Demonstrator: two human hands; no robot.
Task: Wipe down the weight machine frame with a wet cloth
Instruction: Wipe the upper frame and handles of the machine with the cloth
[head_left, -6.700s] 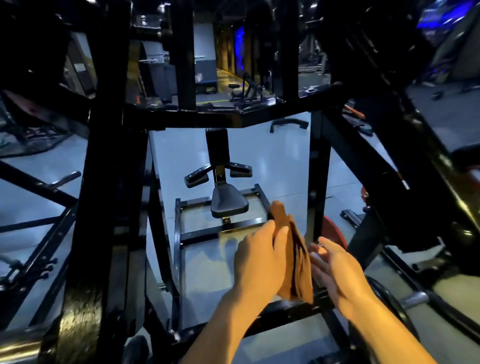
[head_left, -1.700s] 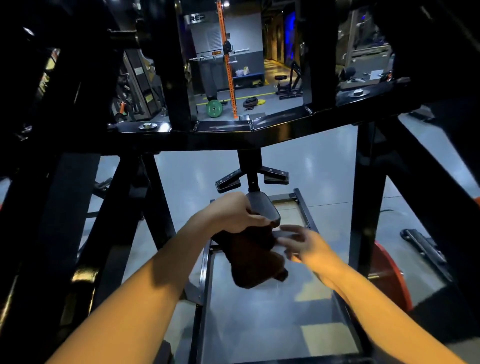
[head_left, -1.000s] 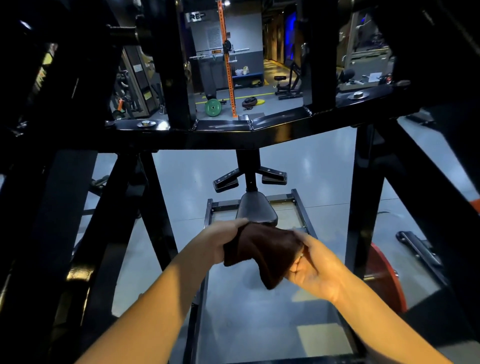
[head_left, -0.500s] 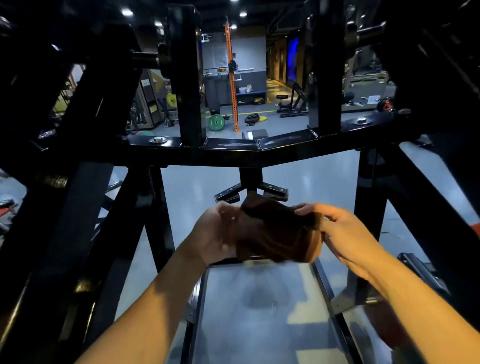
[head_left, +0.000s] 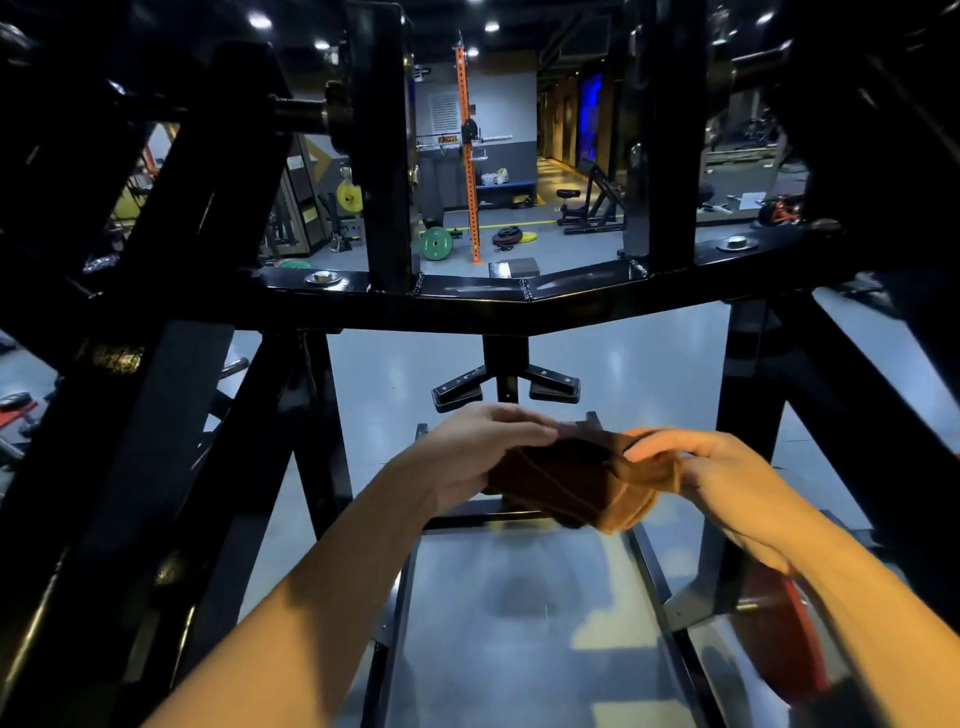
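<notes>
Brown cloth (head_left: 571, 480) being refolded flatter than half second ago, gripped at both ends by left hand (head_left: 480, 457) and right hand (head_left: 711, 475), below crossbar (head_left: 519, 301); wiping not yet being resumed.

My feed is dim; ceiling spotlights (head_left: 260, 21) glare overhead, the black frame (head_left: 519, 299) sinks into shadow, the floor (head_left: 623, 374) shines bluish, edges bow outward, and the lower corners smear with blur.

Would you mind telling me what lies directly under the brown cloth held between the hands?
Under the brown cloth a black base rail of the frame crosses over glossy grey floor. Whatever sits straight behind the cloth is covered.
</notes>
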